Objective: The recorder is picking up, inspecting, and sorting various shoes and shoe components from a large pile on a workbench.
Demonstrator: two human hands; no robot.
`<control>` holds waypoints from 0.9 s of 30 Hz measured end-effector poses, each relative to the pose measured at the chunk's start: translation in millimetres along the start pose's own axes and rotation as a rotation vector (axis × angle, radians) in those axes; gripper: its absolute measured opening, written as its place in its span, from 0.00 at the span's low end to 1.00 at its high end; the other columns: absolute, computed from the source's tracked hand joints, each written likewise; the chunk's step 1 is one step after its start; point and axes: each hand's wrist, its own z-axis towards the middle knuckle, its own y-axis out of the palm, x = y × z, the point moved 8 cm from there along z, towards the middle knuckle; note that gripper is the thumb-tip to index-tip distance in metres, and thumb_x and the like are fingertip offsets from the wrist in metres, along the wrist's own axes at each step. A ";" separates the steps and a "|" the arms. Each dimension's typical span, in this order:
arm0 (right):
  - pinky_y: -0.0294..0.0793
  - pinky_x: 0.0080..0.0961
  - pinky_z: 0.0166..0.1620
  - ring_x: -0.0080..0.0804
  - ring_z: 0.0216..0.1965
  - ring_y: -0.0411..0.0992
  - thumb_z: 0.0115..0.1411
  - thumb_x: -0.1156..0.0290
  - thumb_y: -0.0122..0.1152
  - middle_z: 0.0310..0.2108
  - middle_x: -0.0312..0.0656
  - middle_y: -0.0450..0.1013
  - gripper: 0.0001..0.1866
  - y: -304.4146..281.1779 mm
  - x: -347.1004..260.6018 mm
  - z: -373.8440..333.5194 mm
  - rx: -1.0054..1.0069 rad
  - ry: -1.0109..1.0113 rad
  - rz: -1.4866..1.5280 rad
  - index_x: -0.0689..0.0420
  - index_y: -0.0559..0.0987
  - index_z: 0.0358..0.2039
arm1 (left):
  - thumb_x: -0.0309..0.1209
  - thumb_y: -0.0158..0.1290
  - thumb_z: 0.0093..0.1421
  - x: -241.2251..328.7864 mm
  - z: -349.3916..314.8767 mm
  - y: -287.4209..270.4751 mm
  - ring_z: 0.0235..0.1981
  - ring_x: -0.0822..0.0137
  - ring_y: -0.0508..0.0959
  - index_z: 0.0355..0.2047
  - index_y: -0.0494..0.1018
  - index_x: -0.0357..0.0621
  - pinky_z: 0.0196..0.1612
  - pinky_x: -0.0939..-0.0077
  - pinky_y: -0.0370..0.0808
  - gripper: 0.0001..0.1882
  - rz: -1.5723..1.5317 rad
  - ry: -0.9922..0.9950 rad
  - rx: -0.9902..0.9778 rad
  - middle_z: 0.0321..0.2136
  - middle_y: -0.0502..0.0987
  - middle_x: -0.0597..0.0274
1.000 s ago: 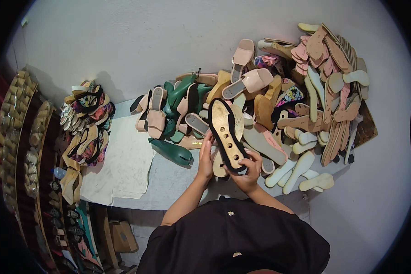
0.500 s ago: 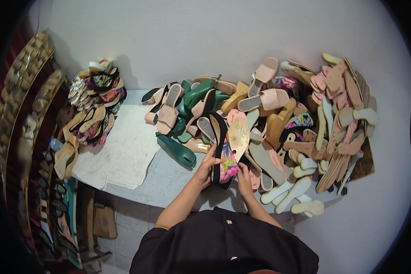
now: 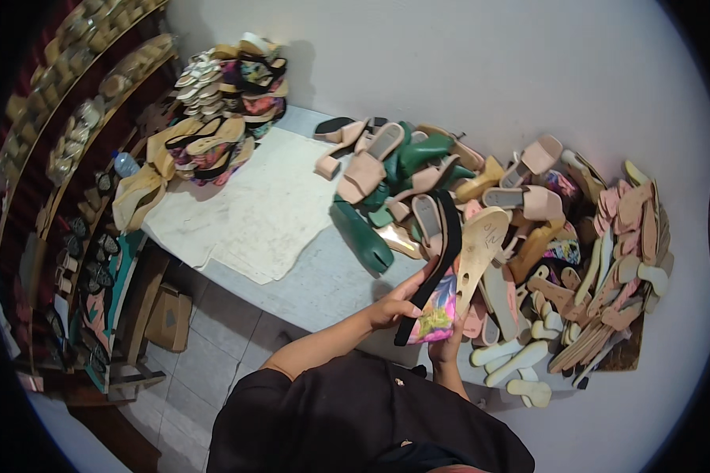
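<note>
At the left of the table (image 3: 308, 288) stands a pile of floral sandals (image 3: 213, 146), and next to it lies a white cloth (image 3: 248, 205); further right there is a green foot form (image 3: 359, 234). Then comes the left hand (image 3: 392, 306), with its fingers bent closely around the black edge of a wedge shoe (image 3: 440, 303). This shoe is held over the front part of the table, turned on its side, so that the floral flank of the wedge faces up. Its long axis runs slantwise: the thick heel is near the person, and the thin toe points away and a little to the right. The right hand (image 3: 447, 351) is at the heel, partly hidden; how far its fingers are closed I cannot tell. The step in hand appears to be turning and checking the shoe; a further turn would call for a steady hold at the heel, with the toe kept free of the beige sole (image 3: 485, 232) just beside it. Further right lie white soles (image 3: 521, 359).
</note>
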 end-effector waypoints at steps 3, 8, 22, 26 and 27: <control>0.62 0.28 0.54 0.34 0.53 0.62 0.55 0.72 0.48 0.54 0.44 0.60 0.32 54.2 17.3 -2.7 -0.130 -0.067 -0.097 0.56 0.52 0.60 | 0.34 0.55 0.36 34.9 -36.9 -22.3 0.61 0.65 0.55 0.64 0.39 0.42 0.62 0.72 0.52 0.55 0.005 0.014 0.052 0.61 0.51 0.56; 0.68 0.23 0.44 0.30 0.48 0.65 0.40 0.73 0.62 0.51 0.42 0.62 0.45 153.0 104.5 -11.4 -0.320 0.219 -0.059 0.56 0.52 0.59 | 0.35 0.54 0.36 114.4 -124.9 -74.2 0.60 0.62 0.58 0.63 0.43 0.39 0.62 0.69 0.52 0.53 -0.073 0.069 0.146 0.59 0.53 0.53; 0.69 0.34 0.39 0.30 0.41 0.68 0.42 0.65 0.59 0.43 0.36 0.69 0.33 313.1 228.2 14.3 -0.162 0.364 -0.315 0.48 0.64 0.53 | 0.29 0.61 0.34 354.3 -341.9 -193.1 0.53 0.56 0.65 0.61 0.44 0.38 0.56 0.70 0.59 0.54 1.204 0.022 0.839 0.53 0.63 0.46; 0.68 0.24 0.31 0.25 0.34 0.69 0.40 0.66 0.58 0.38 0.36 0.71 0.32 319.1 224.5 40.0 -0.154 0.296 -0.386 0.53 0.66 0.51 | 0.32 0.60 0.34 420.1 -350.0 -202.4 0.51 0.51 0.68 0.58 0.51 0.33 0.53 0.69 0.64 0.49 1.489 0.079 0.916 0.50 0.66 0.41; 0.68 0.24 0.31 0.25 0.34 0.69 0.40 0.67 0.58 0.38 0.36 0.71 0.32 320.2 226.7 46.9 -0.169 0.294 -0.403 0.53 0.67 0.51 | 0.31 0.60 0.33 438.6 -348.3 -200.3 0.49 0.50 0.68 0.57 0.54 0.37 0.56 0.64 0.60 0.47 1.578 0.118 0.892 0.47 0.68 0.43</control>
